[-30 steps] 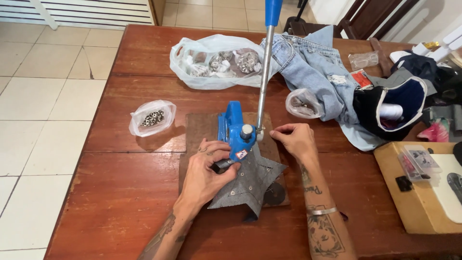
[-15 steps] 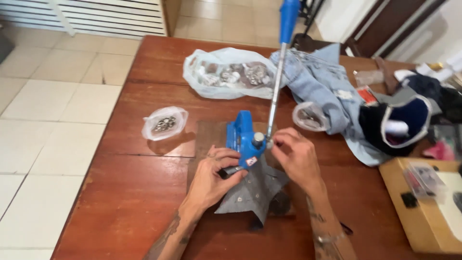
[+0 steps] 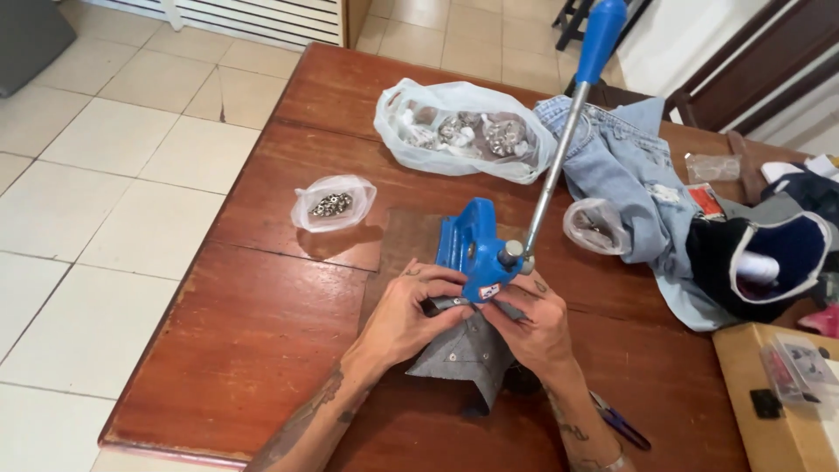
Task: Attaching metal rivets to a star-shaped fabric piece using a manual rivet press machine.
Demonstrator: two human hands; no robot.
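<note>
Both hands pinch the grey denim piece [image 3: 468, 354] under the blue hand press [image 3: 476, 253] at mid-tabletop: left hand [image 3: 411, 315] fingers closed on its left edge, right hand [image 3: 533, 328] on its right. Best to keep the cloth flat and centred under the die, fingertips clear.

Even, bright daylight fills the scene, strongest over the pale floor tiles [image 3: 105, 175] at the left. The reddish bench [image 3: 262, 297] shows a soft sheen but no harsh glare. Shadows are short and soft, as under the small bag [image 3: 333, 203] and beneath the hands [image 3: 402, 310]. Focus is fairly sharp throughout, with slight wide-angle stretch towards the edges.
</note>
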